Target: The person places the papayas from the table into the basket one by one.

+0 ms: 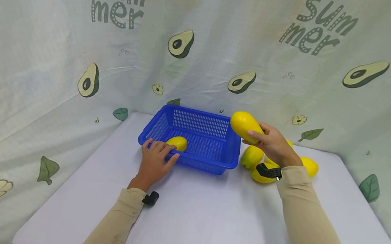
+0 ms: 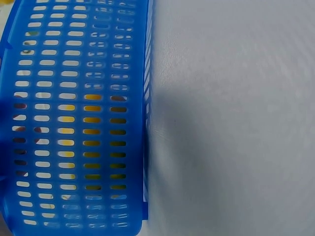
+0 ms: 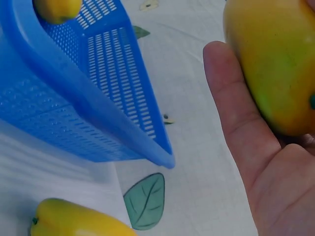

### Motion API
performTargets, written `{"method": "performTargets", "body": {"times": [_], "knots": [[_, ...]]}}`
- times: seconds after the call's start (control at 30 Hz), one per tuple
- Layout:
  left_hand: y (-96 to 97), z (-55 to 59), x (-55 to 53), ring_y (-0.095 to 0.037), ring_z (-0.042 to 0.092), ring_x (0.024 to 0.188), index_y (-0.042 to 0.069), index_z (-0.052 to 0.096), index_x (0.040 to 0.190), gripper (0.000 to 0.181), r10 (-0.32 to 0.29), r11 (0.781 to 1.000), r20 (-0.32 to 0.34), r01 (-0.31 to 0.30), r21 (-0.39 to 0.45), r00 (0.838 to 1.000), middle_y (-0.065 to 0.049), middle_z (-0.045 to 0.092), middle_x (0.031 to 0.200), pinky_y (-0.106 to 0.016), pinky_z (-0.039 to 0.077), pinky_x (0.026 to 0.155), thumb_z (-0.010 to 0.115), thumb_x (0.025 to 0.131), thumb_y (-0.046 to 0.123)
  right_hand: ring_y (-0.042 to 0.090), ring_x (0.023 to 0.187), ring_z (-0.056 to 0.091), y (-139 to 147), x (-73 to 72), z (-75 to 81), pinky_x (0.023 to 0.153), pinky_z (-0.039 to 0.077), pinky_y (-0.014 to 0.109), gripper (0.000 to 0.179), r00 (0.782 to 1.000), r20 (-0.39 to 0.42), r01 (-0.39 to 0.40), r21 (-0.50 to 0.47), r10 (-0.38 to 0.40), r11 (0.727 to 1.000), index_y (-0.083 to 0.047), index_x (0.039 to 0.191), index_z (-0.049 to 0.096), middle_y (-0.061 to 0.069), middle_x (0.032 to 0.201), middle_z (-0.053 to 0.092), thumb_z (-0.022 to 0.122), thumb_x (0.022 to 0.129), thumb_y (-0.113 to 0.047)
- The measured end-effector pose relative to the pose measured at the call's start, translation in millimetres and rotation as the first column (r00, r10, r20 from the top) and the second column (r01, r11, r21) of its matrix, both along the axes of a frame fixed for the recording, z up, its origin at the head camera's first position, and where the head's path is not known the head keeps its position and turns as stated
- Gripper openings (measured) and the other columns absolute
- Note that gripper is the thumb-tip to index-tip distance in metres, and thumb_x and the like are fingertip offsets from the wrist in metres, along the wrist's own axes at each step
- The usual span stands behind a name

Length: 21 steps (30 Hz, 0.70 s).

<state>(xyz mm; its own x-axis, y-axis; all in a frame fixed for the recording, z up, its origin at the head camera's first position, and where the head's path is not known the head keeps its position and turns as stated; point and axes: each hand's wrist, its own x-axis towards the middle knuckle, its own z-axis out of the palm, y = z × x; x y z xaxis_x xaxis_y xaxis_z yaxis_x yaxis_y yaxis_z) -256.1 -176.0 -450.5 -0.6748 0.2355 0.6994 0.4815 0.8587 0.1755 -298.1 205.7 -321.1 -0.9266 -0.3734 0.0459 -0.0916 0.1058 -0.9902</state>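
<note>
A yellow mango (image 1: 245,126) is held up by my right hand (image 1: 272,143), just beyond the right end of a blue plastic basket (image 1: 196,161). In the right wrist view, this mango (image 3: 275,64) shows a greenish patch and a small green stem, with the thumb along its side. My left hand (image 1: 155,161) holds the basket's front rim near the left corner, fingers over the edge and thumb on the outside. Another mango (image 1: 179,143) lies inside the basket by those fingers. The left wrist view shows it only as yellow behind the slotted wall (image 2: 78,73).
Several more mangoes (image 1: 252,156) lie on the white table (image 1: 206,218) right of the basket, partly hidden behind my right wrist. A cloth (image 1: 207,39) printed with avocados and leaves hangs behind the table and along its sides.
</note>
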Motion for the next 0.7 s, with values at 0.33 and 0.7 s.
{"method": "performTargets", "body": {"times": [0.33, 0.7], "knots": [[-0.1, 2.8, -0.2, -0.031, 0.054, 0.113, 0.011, 0.07, 0.117, 0.038, 0.012, 1.0, 0.01, -0.012, 0.008, 1.0, -0.008, 0.067, 0.108, -0.061, 0.016, 0.113, 0.062, 0.097, 0.042, 0.046, 0.131, 0.042, -17, -10.0, 13.1, 0.1, 0.049, 0.036, 0.069, 0.999, 0.017, -0.032, -0.03, 0.032, 0.999, -0.002, 0.15, 0.038, 0.019, 0.14, 0.046, 0.068, 0.097, -0.033], [2.4, 1.0, 0.9, -0.03, 0.055, 0.112, 0.011, 0.07, 0.117, 0.036, -0.004, 1.0, 0.015, 0.004, 0.008, 1.0, -0.008, 0.067, 0.107, -0.061, 0.017, 0.113, 0.062, 0.098, 0.04, 0.036, 0.118, 0.054, -33, -17.1, 17.8, 0.103, 0.047, 0.041, 0.059, 0.996, -0.036, -0.078, -0.008, 0.077, 0.997, -0.001, 0.144, 0.044, 0.02, 0.132, 0.049, 0.07, 0.096, -0.024]]}}
